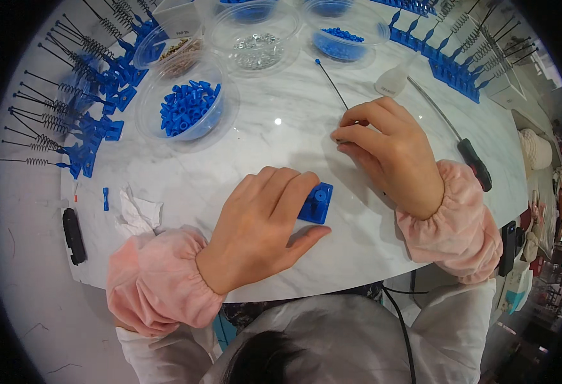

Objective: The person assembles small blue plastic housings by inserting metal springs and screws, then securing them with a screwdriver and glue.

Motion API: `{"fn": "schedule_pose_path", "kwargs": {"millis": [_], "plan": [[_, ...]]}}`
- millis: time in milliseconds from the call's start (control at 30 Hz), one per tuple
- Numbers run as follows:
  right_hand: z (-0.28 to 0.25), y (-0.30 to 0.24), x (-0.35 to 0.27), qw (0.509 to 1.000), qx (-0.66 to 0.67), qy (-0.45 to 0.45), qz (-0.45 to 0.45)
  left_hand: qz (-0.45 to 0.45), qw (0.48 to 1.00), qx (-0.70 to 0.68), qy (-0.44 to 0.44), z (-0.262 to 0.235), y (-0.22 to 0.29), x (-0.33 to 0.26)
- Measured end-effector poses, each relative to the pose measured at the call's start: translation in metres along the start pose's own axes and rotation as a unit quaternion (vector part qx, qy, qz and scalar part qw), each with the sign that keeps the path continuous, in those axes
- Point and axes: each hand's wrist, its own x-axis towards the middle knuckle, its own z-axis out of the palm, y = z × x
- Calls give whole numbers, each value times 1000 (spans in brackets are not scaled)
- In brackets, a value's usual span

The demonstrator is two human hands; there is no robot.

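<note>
My left hand (pixel 262 221) rests on the marble table with its fingers curled over a small square blue plastic base (pixel 318 203). The index finger lies at the base's upper edge and the thumb at its lower edge; the fingers cover its left part. To the right and farther off, my right hand (pixel 390 150) pinches a thin black wire rod (pixel 332 84) between thumb and fingertips. The rod tilts up to the left and carries a small blue ball at its far end. Its near end is hidden by the hand.
Clear bowls hold blue caps (pixel 188 109), metal parts (pixel 255 51) and small blue pieces (pixel 340 43). Spring-stemmed blue assemblies (pixel 105 83) line both far sides. A screwdriver (pixel 473 163) and white bottle (pixel 391 80) lie right; a tissue (pixel 140 211), blue sleeve (pixel 106 198) and black tool (pixel 73 235) left.
</note>
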Motion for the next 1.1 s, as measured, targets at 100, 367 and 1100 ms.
{"fn": "schedule_pose_path", "kwargs": {"millis": [100,367,1100], "plan": [[-2,-1,-1,1000,3,-5,-2,14,1000,14,7,0,2,2],[-7,-5,-4,998,27,-50,33,-1,1000,0,13,-3,-3,3],[-1,-42,-13,990,134,-28,-15,1,996,-70,55,1,-13,3]]}}
